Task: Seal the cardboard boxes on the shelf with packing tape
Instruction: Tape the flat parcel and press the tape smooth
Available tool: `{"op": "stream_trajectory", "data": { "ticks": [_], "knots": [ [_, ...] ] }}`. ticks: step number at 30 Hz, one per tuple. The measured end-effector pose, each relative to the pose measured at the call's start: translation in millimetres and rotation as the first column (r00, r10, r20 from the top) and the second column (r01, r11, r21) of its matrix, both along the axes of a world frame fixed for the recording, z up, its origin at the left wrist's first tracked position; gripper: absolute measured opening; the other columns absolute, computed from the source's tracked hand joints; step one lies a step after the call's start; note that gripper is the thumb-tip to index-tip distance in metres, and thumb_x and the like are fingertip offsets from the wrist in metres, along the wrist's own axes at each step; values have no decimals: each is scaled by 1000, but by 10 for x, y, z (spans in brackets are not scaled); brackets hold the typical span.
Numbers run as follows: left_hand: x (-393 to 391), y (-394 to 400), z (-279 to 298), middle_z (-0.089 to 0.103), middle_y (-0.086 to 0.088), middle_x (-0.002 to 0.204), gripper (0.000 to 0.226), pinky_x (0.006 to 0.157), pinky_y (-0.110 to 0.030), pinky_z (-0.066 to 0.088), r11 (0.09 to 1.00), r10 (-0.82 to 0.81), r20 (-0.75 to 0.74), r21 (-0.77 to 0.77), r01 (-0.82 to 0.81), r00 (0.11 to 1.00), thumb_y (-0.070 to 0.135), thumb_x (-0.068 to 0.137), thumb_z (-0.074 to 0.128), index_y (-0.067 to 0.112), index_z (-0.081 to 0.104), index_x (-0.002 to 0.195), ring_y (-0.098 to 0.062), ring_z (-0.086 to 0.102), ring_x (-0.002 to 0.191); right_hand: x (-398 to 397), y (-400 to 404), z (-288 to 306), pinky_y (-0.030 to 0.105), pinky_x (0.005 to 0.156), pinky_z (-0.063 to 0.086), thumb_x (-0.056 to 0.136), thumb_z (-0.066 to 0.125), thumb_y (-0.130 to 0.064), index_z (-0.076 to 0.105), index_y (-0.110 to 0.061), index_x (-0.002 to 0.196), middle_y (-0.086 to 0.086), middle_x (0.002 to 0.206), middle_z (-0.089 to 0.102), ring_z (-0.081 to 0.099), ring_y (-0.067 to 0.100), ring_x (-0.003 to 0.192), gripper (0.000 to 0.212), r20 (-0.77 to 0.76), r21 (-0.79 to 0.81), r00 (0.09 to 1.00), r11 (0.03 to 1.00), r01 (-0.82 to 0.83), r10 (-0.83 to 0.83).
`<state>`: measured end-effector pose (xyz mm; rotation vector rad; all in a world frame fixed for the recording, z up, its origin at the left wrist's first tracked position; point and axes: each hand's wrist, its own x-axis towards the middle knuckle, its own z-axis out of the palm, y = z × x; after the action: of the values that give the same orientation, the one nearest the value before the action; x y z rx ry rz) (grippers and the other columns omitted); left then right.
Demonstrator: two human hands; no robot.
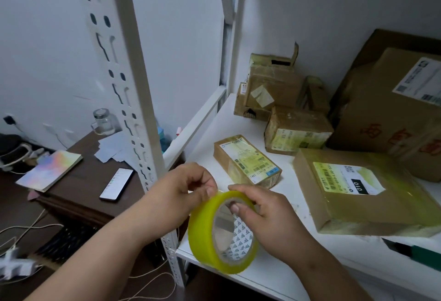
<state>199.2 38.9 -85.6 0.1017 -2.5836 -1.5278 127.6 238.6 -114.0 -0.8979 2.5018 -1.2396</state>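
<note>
Yellow-tinted packing tape (223, 231), a single roll, is sitting low in the frame's centre, just above the white shelf (269, 274) edge. The right hand (265, 217) is gripping it, with one finger hooked through the core, while the left hand (188, 188) is pinching at the roll's top rim, seemingly picking for the loose end. So the step in hand looks like freeing the tape; next it needs peeling out and laying over a seam. Further back, cardboard boxes are waiting: a small flat box (247, 161) at centre, a wider box (358, 188) to the right, and behind these about four more, roughly six in all.
</note>
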Motion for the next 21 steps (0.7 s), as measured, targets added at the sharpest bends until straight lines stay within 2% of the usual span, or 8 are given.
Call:
{"op": "stream_trajectory", "data": {
  "ticks": [2, 5, 8, 11, 13, 16, 18, 21],
  "knots": [
    [-55, -138, -90, 69, 9, 81, 18, 74, -20, 48, 992, 77, 54, 99, -82, 996, 12, 91, 67, 24, 71, 78, -4, 62, 75, -16, -117, 26, 28, 93, 50, 94, 62, -36, 57, -42, 127, -13, 109, 65, 58, -1, 102, 34, 35, 58, 999, 998, 19, -21],
    [-110, -333, -260, 75, 7, 94, 14, 94, -38, 53, 972, 171, 131, 139, -189, 977, 14, 92, 68, 24, 78, 89, -9, 69, 93, -80, -271, 76, 33, 78, 51, 96, 57, -39, 54, -40, 116, -9, 93, 62, 59, 7, 84, 20, -19, 154, 999, 987, 39, -36],
    [-122, -378, -375, 68, 11, 119, 26, 100, -39, 51, 979, 186, 138, 52, -195, 973, 16, 96, 62, 30, 73, 115, -6, 65, 107, -162, -412, 147, 34, 79, 50, 97, 55, -37, 55, -33, 110, -7, 96, 63, 59, 14, 89, 14, -92, 240, 996, 970, 43, -21],
    [-136, -373, -407, 59, 8, 135, 39, 103, -36, 48, 956, 277, 43, -108, -271, 960, 19, 99, 55, 29, 57, 136, -8, 60, 114, -219, -565, 174, 36, 78, 50, 97, 55, -34, 55, -26, 108, 0, 98, 64, 58, 22, 92, 13, -166, 348, 986, 936, 60, -2],
    [-135, -362, -361, 57, 8, 136, 43, 103, -27, 42, 937, 260, -77, -219, -271, 962, 20, 97, 54, 25, 54, 140, -5, 56, 116, -255, -682, 158, 37, 74, 50, 97, 54, -30, 55, -22, 104, 4, 98, 64, 60, 27, 93, 10, -210, 416, 978, 906, 81, 9],
    [-166, -339, -258, 56, 8, 137, 43, 104, -25, 38, 910, 193, -177, -334, -244, 965, 24, 95, 57, 21, 57, 138, -8, 50, 126, -325, -856, 125, 33, 65, 40, 97, 54, -21, 51, -19, 101, 7, 102, 63, 60, 31, 96, 5, -238, 481, 971, 866, 134, -18],
    [-209, -324, -228, 56, 9, 137, 43, 106, -28, 40, 903, 186, -191, -352, -244, 964, 25, 94, 57, 21, 58, 136, -7, 48, 128, -351, -924, 140, 34, 71, 43, 97, 53, -19, 53, -18, 109, 9, 112, 60, 59, 32, 104, 11, -251, 475, 966, 863, 173, -55],
    [-279, -271, -236, 54, 6, 139, 44, 108, -29, 39, 895, 156, -196, -387, -222, 968, 22, 93, 59, 19, 57, 138, -10, 47, 130, -305, -867, 235, 39, 90, 46, 100, 48, -19, 51, -15, 128, 11, 126, 54, 53, 32, 116, 29, -263, 420, 961, 887, 190, -81]
  ]
}}
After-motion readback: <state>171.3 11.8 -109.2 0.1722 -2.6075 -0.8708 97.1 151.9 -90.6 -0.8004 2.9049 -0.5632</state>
